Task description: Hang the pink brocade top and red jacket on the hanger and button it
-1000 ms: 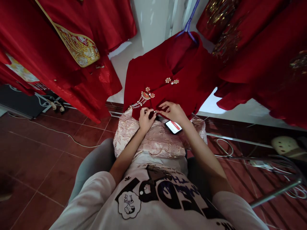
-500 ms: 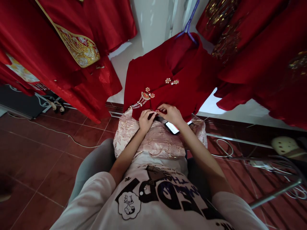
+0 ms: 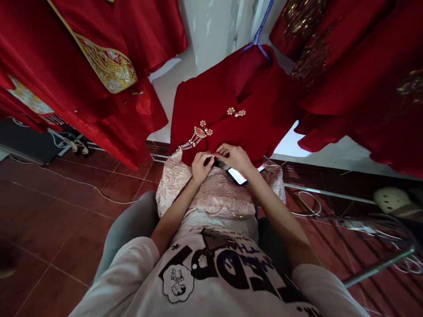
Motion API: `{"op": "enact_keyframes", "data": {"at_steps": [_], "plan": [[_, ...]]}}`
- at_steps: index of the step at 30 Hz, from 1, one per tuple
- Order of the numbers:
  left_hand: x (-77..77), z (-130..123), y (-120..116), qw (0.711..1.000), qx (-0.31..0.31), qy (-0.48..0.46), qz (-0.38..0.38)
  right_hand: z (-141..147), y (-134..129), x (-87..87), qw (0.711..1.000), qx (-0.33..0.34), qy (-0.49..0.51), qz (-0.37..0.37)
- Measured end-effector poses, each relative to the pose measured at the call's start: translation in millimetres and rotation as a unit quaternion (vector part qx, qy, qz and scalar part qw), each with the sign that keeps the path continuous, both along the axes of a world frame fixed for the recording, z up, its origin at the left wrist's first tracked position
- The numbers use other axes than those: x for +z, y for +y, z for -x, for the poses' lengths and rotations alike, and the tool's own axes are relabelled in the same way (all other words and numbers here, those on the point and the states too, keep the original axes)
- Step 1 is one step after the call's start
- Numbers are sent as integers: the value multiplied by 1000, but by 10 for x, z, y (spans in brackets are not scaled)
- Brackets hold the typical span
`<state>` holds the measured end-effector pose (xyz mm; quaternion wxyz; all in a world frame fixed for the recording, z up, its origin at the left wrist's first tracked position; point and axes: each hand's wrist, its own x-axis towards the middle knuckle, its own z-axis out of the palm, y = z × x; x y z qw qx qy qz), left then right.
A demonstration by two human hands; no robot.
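Observation:
A red velvet jacket [image 3: 198, 101] hangs before me on a purple hanger [image 3: 259, 37], its lower end over my lap. Gold-and-pearl flower clasps [image 3: 236, 112] run down its front, one with a fan-shaped tassel [image 3: 199, 133]. At the hem, my left hand [image 3: 201, 166] pinches one side of a small beaded clasp [image 3: 214, 154]. From the other side my right hand [image 3: 235, 157] grips the same clasp between bent fingers. The fingertips hide most of it. Below them lies shiny pink brocade fabric [image 3: 218, 193], with a lit phone [image 3: 237, 176] beside my right wrist.
Red garments with gold embroidery hang at left [image 3: 132, 39] and right [image 3: 357, 88]. A metal rack [image 3: 380, 266] stands at lower right near white cables [image 3: 309, 204] and a pale clog [image 3: 391, 200]. Heeled shoes [image 3: 79, 147] rest on the tiled floor at left.
Both hands stay at the clasp, with only a slight shift of the fingertips around it. The jacket and phone keep their places.

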<state>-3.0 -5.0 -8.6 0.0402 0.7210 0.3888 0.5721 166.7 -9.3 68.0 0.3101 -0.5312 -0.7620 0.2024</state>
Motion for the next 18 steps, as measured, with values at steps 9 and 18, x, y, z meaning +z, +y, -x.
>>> {"op": "enact_keyframes", "data": {"at_steps": [9, 18], "plan": [[-95, 17, 28, 1000, -1, -15, 23, 20, -10, 13, 1000, -3, -8, -4], [63, -44, -62, 997, -8, -58, 40, 5, -50, 99, 1000, -21, -21, 4]]}}
